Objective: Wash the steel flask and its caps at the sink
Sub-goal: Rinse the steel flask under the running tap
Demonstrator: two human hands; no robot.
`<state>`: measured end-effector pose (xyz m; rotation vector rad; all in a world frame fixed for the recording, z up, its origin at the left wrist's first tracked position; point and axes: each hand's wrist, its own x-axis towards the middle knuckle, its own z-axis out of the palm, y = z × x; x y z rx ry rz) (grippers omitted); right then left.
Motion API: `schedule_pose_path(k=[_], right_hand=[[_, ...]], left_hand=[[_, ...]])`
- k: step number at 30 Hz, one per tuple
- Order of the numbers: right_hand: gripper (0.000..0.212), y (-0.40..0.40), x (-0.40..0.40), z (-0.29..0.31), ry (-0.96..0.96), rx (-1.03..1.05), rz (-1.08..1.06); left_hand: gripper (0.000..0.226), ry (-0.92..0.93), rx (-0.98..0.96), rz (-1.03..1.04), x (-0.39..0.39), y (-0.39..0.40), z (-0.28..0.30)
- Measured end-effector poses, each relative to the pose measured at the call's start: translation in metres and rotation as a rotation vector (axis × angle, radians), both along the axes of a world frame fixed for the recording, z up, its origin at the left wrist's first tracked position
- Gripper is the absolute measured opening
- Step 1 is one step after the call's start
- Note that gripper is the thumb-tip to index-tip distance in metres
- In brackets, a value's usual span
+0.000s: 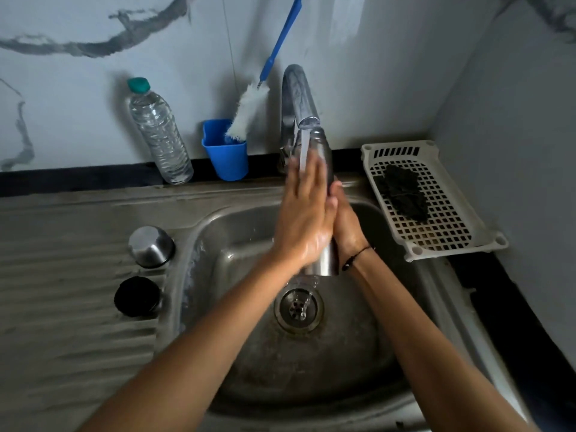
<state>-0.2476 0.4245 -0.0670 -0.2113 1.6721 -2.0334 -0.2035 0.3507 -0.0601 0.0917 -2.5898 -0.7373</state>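
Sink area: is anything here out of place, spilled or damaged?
Nothing stands out. The steel flask is held between the left hand and right hand under the running tap. The steel cap and black cap sit on the drainboard.

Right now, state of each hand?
Left hand: open, straight fingers pressed flat on the flask under the running tap.
Right hand: on the flask's far side; grip cannot be told.

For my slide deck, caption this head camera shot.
Both hands rub the steel flask under the running tap; two caps wait on the drainboard.
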Motion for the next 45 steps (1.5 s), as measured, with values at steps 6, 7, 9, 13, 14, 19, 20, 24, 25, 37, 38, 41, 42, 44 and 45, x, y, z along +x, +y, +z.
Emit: schedule_pose_path(k=[6,7,9,13,14,19,20,24,25,37,38,41,42,44,45], right_hand=[[0.052,-0.002,-0.011,0.005,-0.046,0.016,0.044],[0.049,-0.003,-0.008,0.004,-0.021,0.017,0.048],[0.045,-0.001,0.001,-0.002,0.009,0.031,0.054],[0.061,0.000,0.020,-0.010,0.015,0.039,0.054],[0.063,0.001,0.022,-0.010,0.014,0.021,0.045],[0.051,0.013,0.032,-0.014,-0.231,-0.392,0.066],[0.044,0.014,0.033,-0.015,-0.250,-0.439,0.074],[0.061,0.006,0.030,-0.012,-0.299,-0.407,0.052],[0.057,0.003,0.028,-0.010,-0.308,-0.372,0.061],[0.060,-0.010,-0.012,0.005,-0.224,0.016,-0.006],[0.057,-0.009,-0.011,0.005,-0.207,-0.007,-0.012],[0.052,-0.002,0.002,0.003,-0.173,0.013,-0.003],[0.054,0.001,0.007,0.001,-0.180,0.026,0.018],[0.057,0.004,0.016,0.002,-0.209,0.018,0.031],[0.056,0.005,0.017,0.003,-0.202,0.023,0.034]], left_hand=[[0.061,-0.033,-0.069,-0.100,0.024,0.004,-0.024],[0.062,-0.009,-0.066,-0.081,0.016,0.000,-0.016],[0.055,-0.050,-0.013,0.005,-0.005,-0.011,0.003],[0.046,-0.134,0.132,-0.047,-0.031,-0.029,0.010],[0.046,-0.106,0.169,-0.061,-0.031,-0.029,0.010],[0.051,-0.072,0.461,-0.125,-0.034,-0.031,0.022],[0.058,-0.082,0.638,-0.160,-0.033,-0.034,0.027],[0.064,-0.108,0.851,-0.229,-0.020,-0.032,0.021],[0.065,-0.113,0.725,-0.209,-0.016,-0.032,0.015],[0.059,-0.058,-0.030,-0.108,0.048,0.003,-0.019],[0.058,-0.100,0.004,-0.104,0.038,0.001,-0.010],[0.054,-0.196,0.133,0.009,0.000,-0.012,0.020],[0.054,-0.209,0.192,0.030,-0.010,-0.018,0.030],[0.055,-0.198,0.231,0.031,-0.020,-0.022,0.042],[0.055,-0.171,0.205,0.029,-0.018,-0.020,0.040]])
